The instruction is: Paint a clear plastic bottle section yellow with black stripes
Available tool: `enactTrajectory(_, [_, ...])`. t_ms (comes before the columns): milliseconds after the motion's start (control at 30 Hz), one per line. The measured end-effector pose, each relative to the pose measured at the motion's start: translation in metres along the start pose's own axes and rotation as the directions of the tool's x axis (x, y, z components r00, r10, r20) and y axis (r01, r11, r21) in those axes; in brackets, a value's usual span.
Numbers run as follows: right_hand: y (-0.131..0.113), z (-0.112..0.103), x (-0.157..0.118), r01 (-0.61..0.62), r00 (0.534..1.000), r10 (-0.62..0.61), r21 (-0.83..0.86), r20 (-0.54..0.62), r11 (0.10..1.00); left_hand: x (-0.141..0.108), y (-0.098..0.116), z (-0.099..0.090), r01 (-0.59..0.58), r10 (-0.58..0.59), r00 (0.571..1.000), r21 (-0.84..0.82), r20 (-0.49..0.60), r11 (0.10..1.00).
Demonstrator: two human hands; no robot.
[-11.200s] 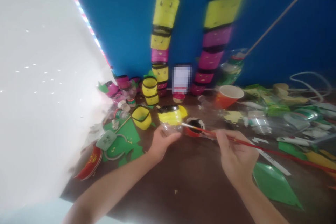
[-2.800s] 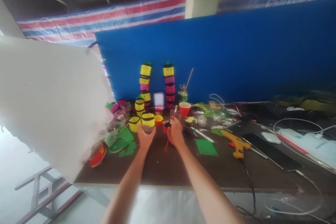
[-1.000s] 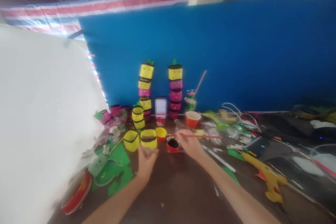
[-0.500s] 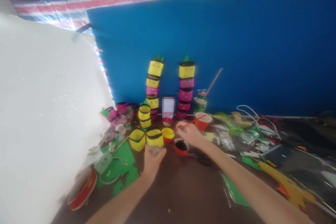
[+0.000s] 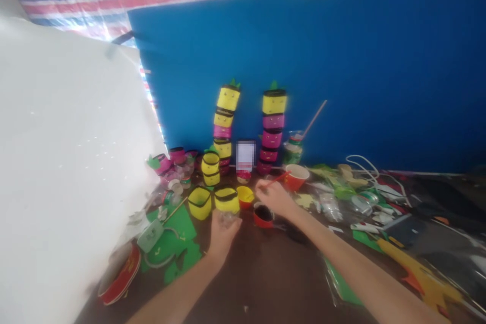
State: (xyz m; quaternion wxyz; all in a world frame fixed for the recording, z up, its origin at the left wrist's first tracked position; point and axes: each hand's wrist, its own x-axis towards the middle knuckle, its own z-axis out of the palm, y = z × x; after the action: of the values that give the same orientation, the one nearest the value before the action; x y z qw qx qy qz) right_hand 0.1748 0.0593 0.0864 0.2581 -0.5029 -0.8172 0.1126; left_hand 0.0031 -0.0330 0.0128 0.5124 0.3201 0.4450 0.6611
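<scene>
My left hand (image 5: 224,235) is closed round the clear plastic end of a yellow-painted cup (image 5: 227,199) with a black band along its rim. Right beside it stands a second yellow cup (image 5: 199,203) with a black edge. My right hand (image 5: 276,196) pinches a thin red stick (image 5: 280,178), perhaps a brush; its lower end is hidden by the fingers. Under that hand sits a small red bowl (image 5: 263,216) with dark paint inside. A bowl of yellow paint (image 5: 245,196) is between my two hands. Behind it leans a phone-like upright panel (image 5: 245,156), its face blurred out.
Two tall stacks of yellow and magenta cups, a left stack (image 5: 224,126) and a right stack (image 5: 272,131), rise before the blue wall. A red-and-white paper cup (image 5: 297,177) stands right. Green sheets (image 5: 182,228) and a red ring-shaped tub (image 5: 120,273) lie left; a yellow glue gun (image 5: 415,268) lies right.
The whole view has shifted slightly, so things sit a little further right. Both hands keep their grips, and the red stick shows little change in angle.
</scene>
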Motion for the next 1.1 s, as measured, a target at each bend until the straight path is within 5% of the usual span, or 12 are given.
enactTrajectory(667, [-0.006, 0.004, 0.002, -0.017, 0.998, 0.023, 0.103, -0.059, 0.995, 0.001, 0.000, 0.001, -0.067, 0.066, 0.998, 0.065, 0.013, 0.996])
enactTrajectory(867, [-0.012, -0.015, -0.012, -0.091, 0.969, 0.143, 0.252, -0.200, 0.964, 0.004, -0.009, -0.004, -0.047, 0.043, 0.998, 0.091, 0.047, 0.995])
enactTrajectory(967, [-0.010, -0.018, -0.034, -0.115, 0.920, 0.243, 0.381, -0.307, 0.917, 0.006, -0.013, -0.005, -0.032, 0.026, 0.997, 0.078, 0.079, 0.996])
enactTrajectory(1033, [-0.009, -0.012, -0.052, -0.062, 0.854, 0.369, 0.633, -0.366, 0.772, 0.006, -0.012, -0.005, -0.019, 0.013, 0.997, 0.082, 0.082, 0.996])
enactTrajectory(1100, [-0.008, -0.002, -0.071, 0.014, 0.844, 0.406, 0.771, -0.351, 0.637, 0.005, -0.008, -0.003, -0.006, -0.001, 0.998, 0.096, 0.068, 0.995])
